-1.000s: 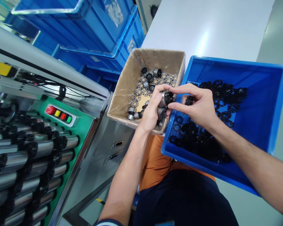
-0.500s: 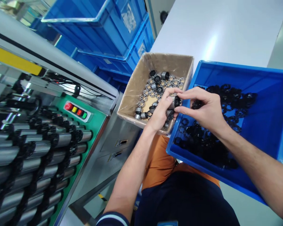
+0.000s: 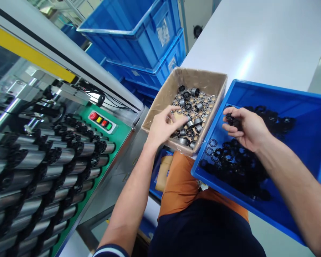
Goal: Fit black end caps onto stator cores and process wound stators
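My left hand (image 3: pixel 164 125) is over the cardboard box (image 3: pixel 156 101), thumb and fingers spread with nothing held between them. Its thumb tip is close to a metal cylinder with a black toothed end (image 3: pixel 190 123); whether they touch I cannot tell. Similar cylinders and bare metal rings (image 3: pixel 210 104) lie in the box. Above the blue bin (image 3: pixel 305 160), my right hand (image 3: pixel 247 128) has its fingers curled around several small black toothed rings (image 3: pixel 231 120). More black rings (image 3: pixel 230 150) are heaped in that bin, partly hidden beneath my right hand and forearm.
On the left, a green machine bed (image 3: pixel 123 134) carries rows of metal cylinders (image 3: pixel 65 157) with black ends. A button panel (image 3: pixel 103 121) sits at its corner. Stacked blue crates (image 3: pixel 141 46) stand beyond the box, and a white table (image 3: pixel 259 43) lies behind the bin.
My hands have separated. The left has let go of a metal cylinder with a black end and moved down into the box; the right has drawn back over the bin, still with black rings.
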Motion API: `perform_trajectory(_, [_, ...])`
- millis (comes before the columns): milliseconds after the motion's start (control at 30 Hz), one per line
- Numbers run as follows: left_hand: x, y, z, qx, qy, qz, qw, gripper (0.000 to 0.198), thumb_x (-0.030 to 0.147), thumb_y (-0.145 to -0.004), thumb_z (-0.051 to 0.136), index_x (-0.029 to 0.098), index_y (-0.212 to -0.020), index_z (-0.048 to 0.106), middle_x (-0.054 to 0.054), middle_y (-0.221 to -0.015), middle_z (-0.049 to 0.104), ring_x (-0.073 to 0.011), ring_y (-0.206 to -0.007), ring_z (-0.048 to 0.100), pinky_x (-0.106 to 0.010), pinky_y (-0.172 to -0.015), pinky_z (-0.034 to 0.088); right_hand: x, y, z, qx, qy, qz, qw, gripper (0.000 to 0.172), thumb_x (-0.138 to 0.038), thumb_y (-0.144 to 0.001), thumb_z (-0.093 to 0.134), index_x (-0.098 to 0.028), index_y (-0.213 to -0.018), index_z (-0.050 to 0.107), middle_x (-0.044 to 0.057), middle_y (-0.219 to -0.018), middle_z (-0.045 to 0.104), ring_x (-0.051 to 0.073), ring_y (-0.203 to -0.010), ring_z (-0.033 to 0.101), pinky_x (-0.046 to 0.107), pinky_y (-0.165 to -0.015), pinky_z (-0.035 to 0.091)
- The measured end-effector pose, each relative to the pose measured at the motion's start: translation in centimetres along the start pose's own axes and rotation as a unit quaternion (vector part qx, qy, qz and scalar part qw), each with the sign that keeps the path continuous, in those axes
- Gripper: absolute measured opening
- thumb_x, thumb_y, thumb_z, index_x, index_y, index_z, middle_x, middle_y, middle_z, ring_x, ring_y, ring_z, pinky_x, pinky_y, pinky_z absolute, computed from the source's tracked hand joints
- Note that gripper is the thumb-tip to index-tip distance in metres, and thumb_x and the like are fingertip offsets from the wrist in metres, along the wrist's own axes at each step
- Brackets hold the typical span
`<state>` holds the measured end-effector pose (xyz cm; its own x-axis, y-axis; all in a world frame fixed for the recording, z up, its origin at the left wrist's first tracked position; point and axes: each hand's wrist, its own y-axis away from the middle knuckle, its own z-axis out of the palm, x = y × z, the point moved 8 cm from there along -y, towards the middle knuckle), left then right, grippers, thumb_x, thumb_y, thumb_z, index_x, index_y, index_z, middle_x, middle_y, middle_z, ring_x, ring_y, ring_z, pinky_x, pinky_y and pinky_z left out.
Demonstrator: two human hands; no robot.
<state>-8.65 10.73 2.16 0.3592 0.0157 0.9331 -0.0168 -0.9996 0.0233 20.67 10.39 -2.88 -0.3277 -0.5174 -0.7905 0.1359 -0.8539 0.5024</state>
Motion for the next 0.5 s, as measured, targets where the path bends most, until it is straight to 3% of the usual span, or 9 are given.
perform_trajectory(67, [-1.1, -0.3, 0.6, 0.068, 0.204, -0.089, 0.972, 0.039, 0.056, -0.097, 0.093, 0.025, -0.117, 0.083, 0.007, -0.073, 0.052, -0.0105, -0.057, 0.042, -0.024, -0.055, 0.036, 0.2, 0.2, 0.5, 0.014, 0.036, -0.032, 0.999, 0.034, -0.027, -0.072, 0.081, -0.024, -0.105, 0.077, -0.004, -0.066, 0.053, 0.012, -0.051, 0.045, 0.018, -0.039, 0.019])
perform_trajectory(133, [-1.8, -0.4, 3.5, 0.074, 0.378, -0.173, 0.906, 0.028, 0.045, -0.100, 0.086, 0.023, -0.113, 0.075, 0.008, -0.074, 0.049, -0.0089, -0.056, 0.045, -0.022, -0.054, 0.043, 0.0, 0.4, 1.1, 0.019, 0.055, -0.071, 0.996, 0.045, -0.026, -0.075, 0.089, -0.025, -0.119, 0.076, -0.006, -0.070, 0.055, 0.014, -0.055, 0.055, 0.017, -0.040, 0.023])
perform_trajectory(233, [-1.6, -0.6, 8.2, 0.031, 0.491, -0.240, 0.837, 0.016, 0.015, -0.095, 0.077, 0.021, -0.102, 0.064, 0.005, -0.082, 0.062, -0.0084, -0.071, 0.066, -0.023, -0.080, 0.067, -0.2, 0.6, 1.9, -0.002, 0.050, -0.116, 0.992, 0.060, -0.028, -0.068, 0.104, -0.027, -0.117, 0.069, -0.008, -0.079, 0.063, 0.013, -0.063, 0.063, 0.016, -0.041, 0.031])
perform_trajectory(300, [-1.5, -0.5, 9.8, 0.020, 0.504, -0.248, 0.827, 0.020, 0.003, -0.095, 0.071, 0.020, -0.097, 0.060, 0.003, -0.084, 0.069, -0.0085, -0.081, 0.076, -0.025, -0.093, 0.071, -0.2, 0.5, 2.3, -0.017, 0.050, -0.131, 0.990, 0.059, -0.030, -0.065, 0.109, -0.025, -0.107, 0.068, -0.007, -0.079, 0.068, 0.013, -0.066, 0.065, 0.016, -0.042, 0.036])
perform_trajectory(367, [-1.4, -0.2, 10.5, 0.011, 0.496, -0.251, 0.831, 0.013, 0.006, -0.106, 0.066, 0.019, -0.105, 0.066, 0.000, -0.088, 0.077, -0.0091, -0.082, 0.080, -0.020, -0.086, 0.070, -0.1, 0.5, 2.7, -0.037, 0.053, -0.143, 0.988, 0.053, -0.032, -0.069, 0.111, -0.023, -0.102, 0.071, -0.004, -0.078, 0.072, 0.012, -0.067, 0.067, 0.016, -0.044, 0.040])
perform_trajectory(400, [-1.4, 0.0, 10.6, 0.003, 0.488, -0.253, 0.835, 0.008, 0.015, -0.114, 0.064, 0.019, -0.113, 0.070, -0.002, -0.089, 0.079, -0.0096, -0.077, 0.079, -0.019, -0.078, 0.069, 0.0, 0.5, 3.0, -0.049, 0.053, -0.148, 0.986, 0.050, -0.034, -0.071, 0.111, -0.022, -0.101, 0.074, -0.003, -0.079, 0.073, 0.012, -0.067, 0.067, 0.016, -0.044, 0.042])
perform_trajectory(433, [-1.4, 0.3, 10.7, -0.006, 0.476, -0.256, 0.841, 0.016, 0.027, -0.121, 0.059, 0.019, -0.118, 0.073, -0.002, -0.086, 0.079, -0.0098, -0.067, 0.075, -0.018, -0.067, 0.065, 0.0, 0.6, 3.3, -0.062, 0.052, -0.151, 0.985, 0.049, -0.035, -0.072, 0.113, -0.021, -0.101, 0.077, -0.003, -0.080, 0.075, 0.012, -0.067, 0.069, 0.017, -0.044, 0.043])
perform_trajectory(500, [-1.2, 0.8, 10.5, -0.022, 0.444, -0.252, 0.860, 0.051, 0.054, -0.128, 0.046, 0.019, -0.110, 0.078, 0.000, -0.069, 0.070, -0.0089, -0.045, 0.054, -0.020, -0.051, 0.056, 0.2, 0.7, 3.9, -0.083, 0.046, -0.152, 0.984, 0.052, -0.037, -0.069, 0.117, -0.020, -0.104, 0.082, -0.002, -0.084, 0.078, 0.013, -0.067, 0.072, 0.018, -0.045, 0.048])
